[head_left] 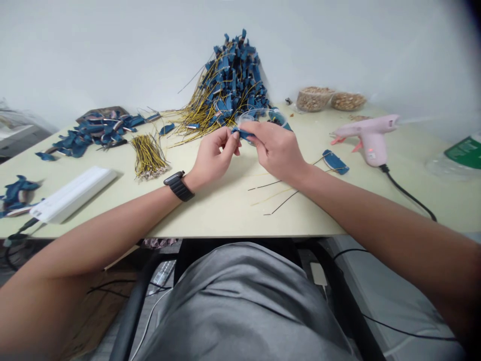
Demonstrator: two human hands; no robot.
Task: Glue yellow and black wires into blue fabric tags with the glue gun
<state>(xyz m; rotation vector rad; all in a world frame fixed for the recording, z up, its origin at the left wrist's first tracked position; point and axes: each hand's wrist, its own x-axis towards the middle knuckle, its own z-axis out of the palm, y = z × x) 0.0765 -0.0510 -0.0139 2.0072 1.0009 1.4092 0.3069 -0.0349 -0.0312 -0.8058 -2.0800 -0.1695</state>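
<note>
Above the middle of the table, my left hand (218,153) and my right hand (278,150) meet at a small blue piece (244,134). Both pinch it between thumb and fingers, and much of it is hidden by them. On the left wrist is a black watch (179,185). Under my right forearm lies another blue piece (335,161), with thin black wires (280,202) running out to the left. Right behind my right hand stands a clear plastic container (263,116), partly covered by the hand.
A tall heap of blue pieces with yellow wires (236,75) rises at the back. Left are a wire bundle (148,155), loose blue pieces (93,130) and a white power strip (73,194). Right lie a pink glue gun (370,138) with its cord and bags of brown bits (313,99).
</note>
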